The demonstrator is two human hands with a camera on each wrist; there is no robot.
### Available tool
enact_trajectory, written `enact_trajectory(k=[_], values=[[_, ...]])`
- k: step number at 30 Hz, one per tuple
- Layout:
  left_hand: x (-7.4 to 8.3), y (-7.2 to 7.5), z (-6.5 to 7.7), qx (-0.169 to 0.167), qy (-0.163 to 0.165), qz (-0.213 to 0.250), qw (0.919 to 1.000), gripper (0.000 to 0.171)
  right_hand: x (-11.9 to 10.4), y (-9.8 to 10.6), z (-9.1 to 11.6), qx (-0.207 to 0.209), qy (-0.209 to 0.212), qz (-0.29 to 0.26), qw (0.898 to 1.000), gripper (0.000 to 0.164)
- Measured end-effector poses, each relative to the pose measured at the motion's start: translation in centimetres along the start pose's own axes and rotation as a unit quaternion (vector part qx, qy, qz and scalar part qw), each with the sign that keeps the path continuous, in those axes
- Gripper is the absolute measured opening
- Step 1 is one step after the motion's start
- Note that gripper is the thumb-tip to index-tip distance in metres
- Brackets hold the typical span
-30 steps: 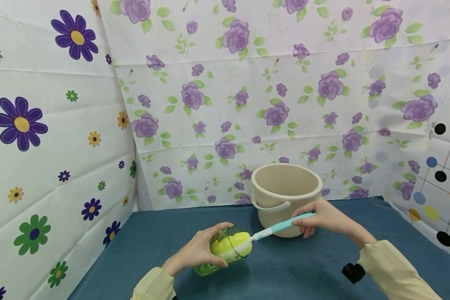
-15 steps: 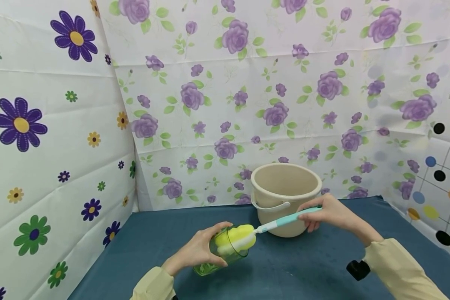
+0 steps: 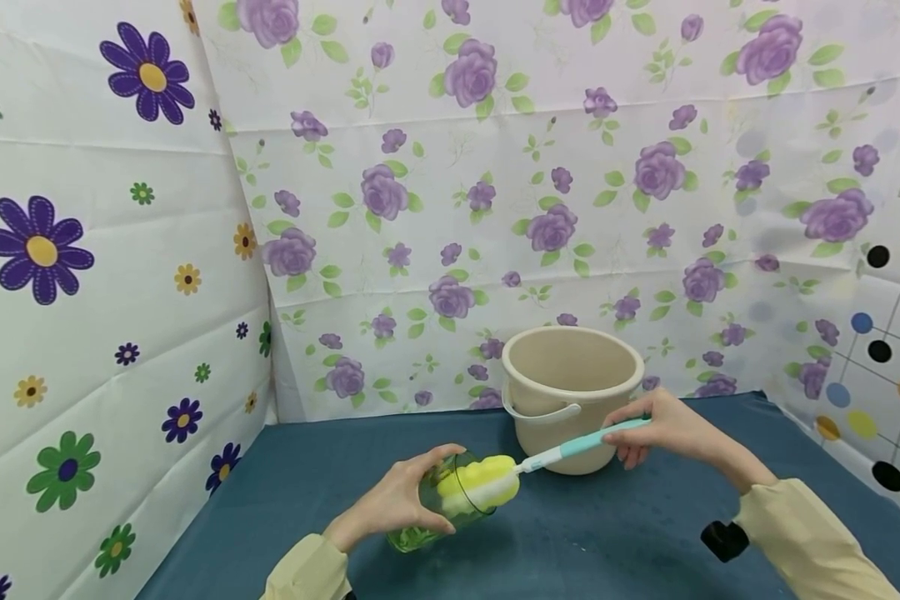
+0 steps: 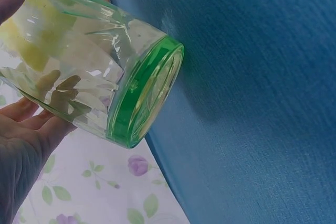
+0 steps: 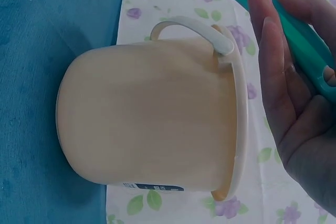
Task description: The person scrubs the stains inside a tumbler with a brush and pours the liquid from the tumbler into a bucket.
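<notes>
My left hand (image 3: 403,497) grips a clear green cup (image 4: 94,61) round its side, tilted with its mouth toward the right. In the left wrist view the cup's thick green base faces the camera. My right hand (image 3: 663,429) holds the turquoise and white handle of a sponge bottle brush (image 3: 570,447). The brush's yellow and white sponge head (image 3: 498,482) lies partly inside the cup and partly out past the rim. In the right wrist view the fingers and thumb close round the turquoise handle (image 5: 294,35).
A beige bucket (image 3: 532,408) with a pale handle (image 3: 543,415) stands behind the brush, near the back of the blue cloth-covered table (image 3: 330,467). Flowered sheets (image 3: 420,167) hang at the back and left. Small wet spots show on the cloth.
My right hand has moved right and slightly up, drawing the sponge head farther out of the cup. The left hand and cup have stayed nearly in place.
</notes>
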State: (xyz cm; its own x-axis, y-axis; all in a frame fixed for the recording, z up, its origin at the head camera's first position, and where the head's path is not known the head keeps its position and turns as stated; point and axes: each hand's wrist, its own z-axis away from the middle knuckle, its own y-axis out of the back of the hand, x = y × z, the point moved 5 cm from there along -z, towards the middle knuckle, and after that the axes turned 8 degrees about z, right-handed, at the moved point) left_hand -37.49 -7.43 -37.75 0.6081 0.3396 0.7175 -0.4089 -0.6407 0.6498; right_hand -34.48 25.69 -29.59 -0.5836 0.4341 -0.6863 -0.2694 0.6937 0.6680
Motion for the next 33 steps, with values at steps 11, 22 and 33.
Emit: enact_trajectory(k=[11, 22, 33], values=[[0.0, 0.0, 0.1, 0.004, -0.001, -0.005, 1.0000, 0.087, -1.9, -0.3, 0.2, -0.005, 0.019, -0.021, 1.000, 0.016], [0.0, 0.0, 0.1, 0.005, -0.005, 0.005, 1.0000, 0.087, -0.4, 0.1, -0.1, 0.027, 0.003, 0.006, 1.000, 0.016], [0.1, -0.1, 0.0, 0.005, -0.004, 0.015, 0.9999, 0.086, 0.0, 0.5, 0.2, 0.027, 0.026, -0.001, 0.999, 0.016]])
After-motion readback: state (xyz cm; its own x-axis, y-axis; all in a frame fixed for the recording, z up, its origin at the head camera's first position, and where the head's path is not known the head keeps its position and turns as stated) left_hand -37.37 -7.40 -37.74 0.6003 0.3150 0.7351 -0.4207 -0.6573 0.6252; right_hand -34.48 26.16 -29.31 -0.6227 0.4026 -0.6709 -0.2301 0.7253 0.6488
